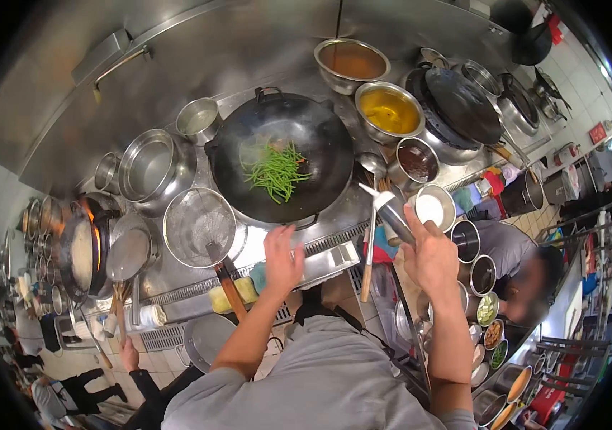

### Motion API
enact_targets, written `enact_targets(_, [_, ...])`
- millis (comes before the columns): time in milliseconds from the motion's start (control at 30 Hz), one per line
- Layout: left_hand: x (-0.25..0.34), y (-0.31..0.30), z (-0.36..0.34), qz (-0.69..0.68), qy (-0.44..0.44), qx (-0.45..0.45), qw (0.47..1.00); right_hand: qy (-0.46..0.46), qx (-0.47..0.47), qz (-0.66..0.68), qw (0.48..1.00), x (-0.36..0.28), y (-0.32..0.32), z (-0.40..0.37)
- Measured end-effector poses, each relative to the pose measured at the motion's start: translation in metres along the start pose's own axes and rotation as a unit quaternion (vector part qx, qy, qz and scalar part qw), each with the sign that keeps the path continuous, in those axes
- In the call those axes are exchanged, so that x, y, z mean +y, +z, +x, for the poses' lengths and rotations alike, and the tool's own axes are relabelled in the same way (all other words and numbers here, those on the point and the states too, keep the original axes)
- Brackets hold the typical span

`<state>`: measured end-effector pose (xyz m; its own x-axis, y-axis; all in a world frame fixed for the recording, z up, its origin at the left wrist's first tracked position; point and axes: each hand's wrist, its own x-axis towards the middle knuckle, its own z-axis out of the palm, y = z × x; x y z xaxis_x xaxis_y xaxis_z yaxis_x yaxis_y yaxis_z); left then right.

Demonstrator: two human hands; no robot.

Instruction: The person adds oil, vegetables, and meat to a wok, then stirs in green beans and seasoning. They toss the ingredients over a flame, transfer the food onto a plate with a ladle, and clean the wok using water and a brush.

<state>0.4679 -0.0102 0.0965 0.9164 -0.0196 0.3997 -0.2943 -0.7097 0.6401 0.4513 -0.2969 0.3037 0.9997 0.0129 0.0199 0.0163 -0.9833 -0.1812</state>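
Observation:
Long green vegetable pieces (277,172) lie in a large black wok (327,150), with faint steam over them. My left hand (283,259) is empty with its fingers apart, just below the wok's near rim. To the right, my right hand (431,254) is wrapped round a squeeze bottle (393,213) with dark contents and a white nozzle tilted up to the left. A bowl of white contents (431,208) sits beside that hand. Between my hands, a ladle (371,163) rests with its handle pointing down.
A wire strainer (200,226) stands left of the wok. Metal bowls of yellow liquid (390,111) and brown liquid (352,59) stand behind on the right. Flames show at a left burner (96,247). Another person (510,265) bends at the right; others are at lower left.

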Motion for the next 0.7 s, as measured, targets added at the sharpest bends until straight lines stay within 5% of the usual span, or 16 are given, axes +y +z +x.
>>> enact_targets(133, [-0.043, -0.022, -0.074, 0.099, -0.096, 0.052, 0.989, 0.012, -0.002, 0.017, 1.000, 0.005, -0.001, -0.018])
enact_targets(233, [-0.056, -0.031, -0.116, 0.130, -0.263, 0.007, 0.956, 0.029, 0.029, 0.048, 0.998, 0.016, -0.003, -0.032])
enact_targets(367, [-0.067, -0.023, -0.139, 0.144, -0.323, -0.083, 0.932, 0.031, 0.093, 0.160, 0.982, 0.035, 0.006, -0.059])
enact_targets(433, [-0.055, -0.020, -0.137, 0.182, -0.298, -0.100, 0.932, 0.009, 0.220, 0.278, 0.935, 0.051, 0.027, -0.075])
enact_targets(533, [-0.087, -0.008, -0.134, 0.245, -0.283, -0.108, 0.921, 0.062, 0.236, 0.574, 0.782, 0.061, 0.025, -0.112])
enact_targets(567, [-0.025, -0.035, -0.110, 0.330, -0.289, -0.160, 0.884, 0.069, 0.279, 0.594, 0.751, 0.064, 0.021, -0.130])
enact_targets(667, [-0.011, -0.021, -0.096, 0.275, -0.273, -0.166, 0.907, 0.098, 0.384, 0.616, 0.681, 0.109, 0.034, -0.202])
enact_targets(700, [0.004, -0.006, -0.087, 0.226, -0.218, -0.156, 0.937, 0.059, 0.399, 0.693, 0.597, 0.114, -0.003, -0.242])
